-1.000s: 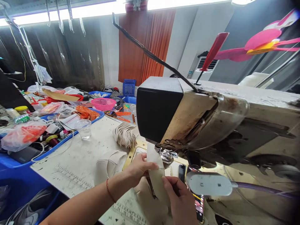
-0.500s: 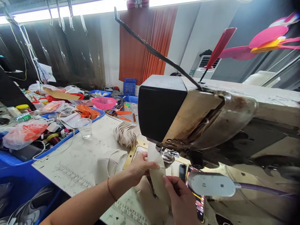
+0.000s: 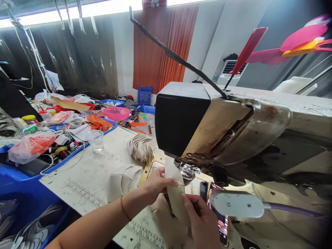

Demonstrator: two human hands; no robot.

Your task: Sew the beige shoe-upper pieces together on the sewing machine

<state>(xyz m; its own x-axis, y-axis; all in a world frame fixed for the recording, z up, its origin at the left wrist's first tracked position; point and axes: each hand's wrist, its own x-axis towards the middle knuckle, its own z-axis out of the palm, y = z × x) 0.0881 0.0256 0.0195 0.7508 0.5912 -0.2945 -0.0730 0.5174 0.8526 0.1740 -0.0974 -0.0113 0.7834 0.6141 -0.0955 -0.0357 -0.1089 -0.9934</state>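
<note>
Below the head of a sewing machine [image 3: 184,121], my left hand [image 3: 157,183] pinches a cream-coloured fabric piece [image 3: 177,200] between thumb and fingers. Lower down, my right hand [image 3: 201,219] grips the right edge of the same piece with thumb and curled forefinger. The piece's upper end reaches up beside the presser foot area [image 3: 188,173]; the needle itself is hidden. More of the cream material hangs in folds below my hands. Left of my left hand lie curved cream pieces [image 3: 127,178], and behind them a wavy stack of cut pieces [image 3: 140,148].
A clear plastic cup [image 3: 95,141] stands near a blue tray [image 3: 112,127] crowded with thread spools and bags. Right of my hands are a lit phone [image 3: 221,221] and a pale lamp head [image 3: 237,203] on a cable. A pink basket [image 3: 117,113] sits farther back.
The whole view has shifted slightly, so things appear a little farther right. Both hands keep the same hold on the fabric piece.
</note>
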